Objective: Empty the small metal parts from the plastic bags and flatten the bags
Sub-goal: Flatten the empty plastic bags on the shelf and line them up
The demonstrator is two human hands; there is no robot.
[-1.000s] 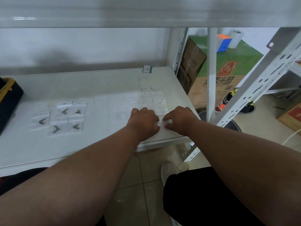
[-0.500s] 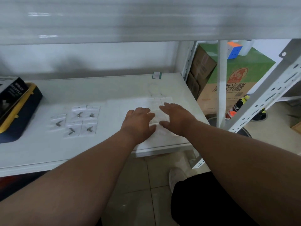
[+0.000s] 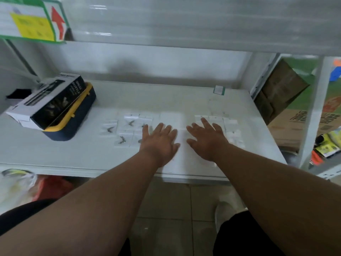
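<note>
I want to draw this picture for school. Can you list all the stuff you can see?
Bags with metal parts: about five, clear, shelf middle-left.
Flat bags: several, clear, shelf right.
Shelf: one, white.
Case: one, navy and yellow, shelf left.
Box: one, black and white, atop case.
Cardboard boxes: some, brown and green, far right.
Left hand: spread flat, beside the filled bags.
Right hand: spread flat.
</note>
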